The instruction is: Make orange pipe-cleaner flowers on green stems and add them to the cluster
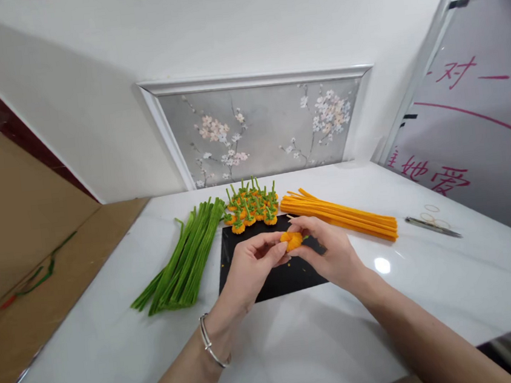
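Between the fingertips of both hands sits a small orange pipe-cleaner piece, bent into a rounded shape. My left hand, with a silver bangle at its wrist, pinches it from the left. From the other side my right hand grips it with thumb and fingers. Both hands are over a black mat on the white table. Behind the mat stand several finished orange pipe-cleaner pumpkins with green stems. Fingers cover part of the orange piece.
Green pipe cleaners lie in a bundle at left, orange pipe cleaners at right. Farther right are tweezers and thin rubber bands. A cardboard box borders the table's left side; a whiteboard stands right.
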`<state>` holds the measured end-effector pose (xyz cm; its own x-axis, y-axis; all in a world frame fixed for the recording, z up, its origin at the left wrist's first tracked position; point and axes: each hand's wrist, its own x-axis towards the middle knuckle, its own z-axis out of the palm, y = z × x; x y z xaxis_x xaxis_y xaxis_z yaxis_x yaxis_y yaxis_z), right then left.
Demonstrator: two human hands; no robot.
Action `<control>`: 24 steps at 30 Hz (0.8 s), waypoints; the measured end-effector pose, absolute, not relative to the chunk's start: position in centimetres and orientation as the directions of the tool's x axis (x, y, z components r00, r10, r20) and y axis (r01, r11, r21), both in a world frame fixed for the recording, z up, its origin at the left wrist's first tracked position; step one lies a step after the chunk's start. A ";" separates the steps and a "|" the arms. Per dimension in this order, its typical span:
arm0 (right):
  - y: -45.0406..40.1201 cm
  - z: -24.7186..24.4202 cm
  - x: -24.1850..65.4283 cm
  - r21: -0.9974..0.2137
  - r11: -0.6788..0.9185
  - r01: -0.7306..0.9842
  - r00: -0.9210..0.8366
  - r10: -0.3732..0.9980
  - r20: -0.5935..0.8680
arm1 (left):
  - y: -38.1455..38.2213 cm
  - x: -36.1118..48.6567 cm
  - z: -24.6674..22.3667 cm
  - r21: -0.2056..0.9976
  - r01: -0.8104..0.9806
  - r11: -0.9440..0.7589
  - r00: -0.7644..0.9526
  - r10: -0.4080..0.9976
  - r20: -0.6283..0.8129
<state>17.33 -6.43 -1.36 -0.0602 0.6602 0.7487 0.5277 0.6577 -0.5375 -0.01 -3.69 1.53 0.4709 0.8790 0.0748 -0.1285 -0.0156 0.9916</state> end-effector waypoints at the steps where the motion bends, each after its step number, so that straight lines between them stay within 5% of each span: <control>1: -6.5 -1.3 17.3 -0.537 0.664 0.520 -0.068 0.659 0.749 | -3.7 0.0 1.5 0.990 -0.143 0.009 0.484 0.873 0.062; 9: -6.7 -0.9 17.3 -0.606 0.678 0.416 -0.082 0.692 0.717 | -3.7 0.0 1.4 0.950 -0.247 0.189 0.479 0.876 -0.049; 16: -6.8 -0.6 17.0 -0.730 0.556 0.397 0.074 0.774 0.629 | -4.0 0.4 1.2 0.937 -0.310 0.163 0.440 0.898 -0.010; 24: -6.6 -0.9 16.7 -0.685 0.582 0.438 0.017 0.757 0.653 | -4.0 0.7 1.0 0.916 -0.363 0.170 0.398 0.917 -0.012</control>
<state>16.71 -6.63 -0.95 0.0173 0.7568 0.6534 0.4382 0.5816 -0.6853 0.68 -4.03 1.03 0.3976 0.9175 -0.0122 -0.3631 0.1695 0.9162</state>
